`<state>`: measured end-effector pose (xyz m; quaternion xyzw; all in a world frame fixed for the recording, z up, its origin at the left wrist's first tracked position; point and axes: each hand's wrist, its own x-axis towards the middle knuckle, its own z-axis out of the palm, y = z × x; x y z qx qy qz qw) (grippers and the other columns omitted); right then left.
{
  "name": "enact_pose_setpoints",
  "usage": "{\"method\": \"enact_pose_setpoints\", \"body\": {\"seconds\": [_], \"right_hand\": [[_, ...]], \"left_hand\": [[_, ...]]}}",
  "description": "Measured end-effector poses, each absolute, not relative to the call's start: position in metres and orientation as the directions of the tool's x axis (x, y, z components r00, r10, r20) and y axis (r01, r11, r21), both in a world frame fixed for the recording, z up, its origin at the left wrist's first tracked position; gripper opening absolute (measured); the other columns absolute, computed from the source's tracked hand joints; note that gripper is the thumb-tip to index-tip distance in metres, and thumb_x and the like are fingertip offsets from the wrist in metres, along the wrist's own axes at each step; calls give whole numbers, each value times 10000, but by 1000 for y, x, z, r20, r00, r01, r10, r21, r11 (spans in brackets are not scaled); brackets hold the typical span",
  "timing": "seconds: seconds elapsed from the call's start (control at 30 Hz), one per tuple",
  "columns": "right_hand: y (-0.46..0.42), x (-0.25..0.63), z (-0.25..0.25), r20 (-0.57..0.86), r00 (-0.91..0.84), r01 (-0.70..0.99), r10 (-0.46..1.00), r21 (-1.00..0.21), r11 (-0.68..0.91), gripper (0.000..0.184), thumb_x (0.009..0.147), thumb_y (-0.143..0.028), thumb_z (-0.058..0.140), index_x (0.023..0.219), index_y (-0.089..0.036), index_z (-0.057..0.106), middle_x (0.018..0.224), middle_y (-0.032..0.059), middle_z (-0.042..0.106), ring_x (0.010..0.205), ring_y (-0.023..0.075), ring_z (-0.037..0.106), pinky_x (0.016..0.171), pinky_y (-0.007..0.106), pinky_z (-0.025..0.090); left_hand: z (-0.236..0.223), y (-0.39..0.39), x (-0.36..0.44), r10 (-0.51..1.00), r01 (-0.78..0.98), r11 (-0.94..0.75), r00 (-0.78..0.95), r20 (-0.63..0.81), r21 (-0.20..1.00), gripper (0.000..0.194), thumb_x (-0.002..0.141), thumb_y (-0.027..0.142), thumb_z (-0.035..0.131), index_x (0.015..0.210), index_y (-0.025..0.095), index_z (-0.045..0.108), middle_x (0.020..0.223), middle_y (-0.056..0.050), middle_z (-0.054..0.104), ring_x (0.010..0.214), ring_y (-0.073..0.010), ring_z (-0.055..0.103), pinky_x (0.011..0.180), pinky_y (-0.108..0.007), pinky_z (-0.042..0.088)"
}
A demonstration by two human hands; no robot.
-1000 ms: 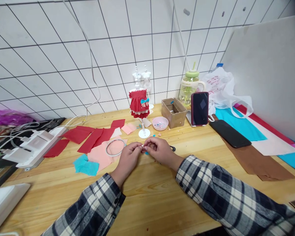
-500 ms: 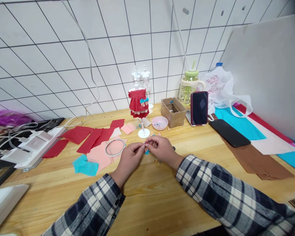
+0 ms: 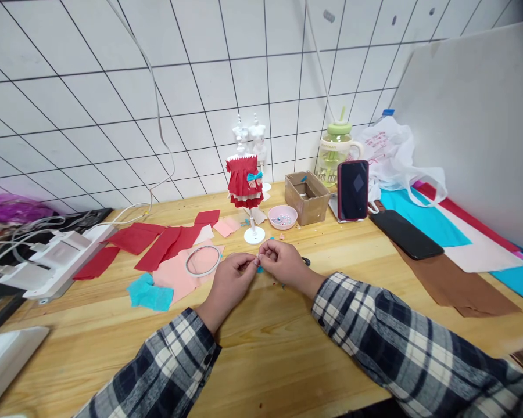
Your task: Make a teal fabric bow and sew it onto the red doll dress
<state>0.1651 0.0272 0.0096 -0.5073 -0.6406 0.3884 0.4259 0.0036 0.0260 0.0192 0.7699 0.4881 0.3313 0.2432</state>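
Note:
My left hand (image 3: 234, 278) and my right hand (image 3: 284, 262) meet above the table, thumbs and forefingers pinched close together. What lies between the fingertips is too small to make out; a bit of blue paper (image 3: 260, 269) shows just beneath them. Behind the hands stands a small dress form (image 3: 254, 234) in a red ruffled dress (image 3: 243, 181) with a blue and pink bow (image 3: 255, 179) at its side. A pink bowl (image 3: 282, 218) of small beads sits to its right. A dark-handled tool (image 3: 305, 261) is partly hidden behind my right hand.
Red crepe paper (image 3: 168, 245), pink sheets (image 3: 176, 273), a blue piece (image 3: 150, 292) and a ring (image 3: 203, 260) lie left. A cardboard box (image 3: 307, 197), a propped phone (image 3: 353, 191), a bottle (image 3: 333, 157) and a black phone (image 3: 405, 234) stand or lie right. A power strip (image 3: 65, 267) is far left.
The fingertips have shifted very slightly to the right, still pinched together. The small pale piece seen between them earlier is now mostly hidden.

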Motion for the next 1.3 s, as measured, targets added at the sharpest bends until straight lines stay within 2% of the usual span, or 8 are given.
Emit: {"method": "enact_pose_setpoints", "body": {"seconds": [0.1,0.27,0.5,0.63,0.83,0.97,1.13,1.3], "right_hand": [[29,163,9,95,-116,232,989,-965,120,30,737,-198,562,743,-173,580,602,-49,548,531,84,463,495,193,338],[30,164,7,100,-123,182,987,-976,121,38,748,-199,562,752,-169,586,626,-40,574,551,88,490,515,195,362],[26,167,9,273,-113,446,955,-845,295,97,770,-208,599,832,-186,671,693,-18,627,599,107,514,578,227,376],[24,167,10,334,-135,522,933,-776,354,91,766,-203,628,828,-193,694,771,-3,663,647,116,535,638,249,396],[23,168,12,308,-154,561,939,-755,340,76,765,-196,630,787,-202,703,749,-5,670,628,113,535,610,244,375],[24,166,10,292,-126,550,948,-775,312,49,740,-178,623,748,-192,669,714,-7,653,628,113,533,589,233,366],[27,165,4,174,-99,452,980,-870,200,67,745,-185,604,763,-185,668,644,-28,624,566,99,512,566,220,381],[28,169,7,176,-148,495,973,-839,227,101,761,-246,629,788,-193,710,649,-25,642,555,97,510,563,225,370]], "left_hand": [[20,25,4,917,584,-394,301,261,709,236,859,318,538,808,201,736,832,-44,749,773,-192,659,763,-297,500],[21,26,4,915,578,-399,300,269,712,229,859,310,542,810,198,736,832,-40,750,772,-186,660,744,-283,493],[22,25,3,920,616,-389,293,259,685,254,874,321,523,791,197,729,765,-22,739,680,-165,638,642,-256,458],[21,25,2,910,691,-415,312,273,592,255,868,314,525,782,200,735,736,-27,726,668,-165,617,621,-260,422],[20,23,1,886,776,-455,345,311,436,219,838,284,548,744,212,732,696,-31,701,700,-187,588,653,-292,397],[21,21,1,878,770,-470,360,315,432,213,838,287,553,756,217,737,710,-30,705,717,-191,584,670,-299,398],[21,21,2,874,761,-479,365,321,438,219,845,294,545,779,207,735,736,-36,713,741,-198,590,692,-308,403],[22,22,3,874,790,-475,373,312,388,223,849,288,541,739,206,718,705,-31,696,723,-193,573,670,-301,382]]}}
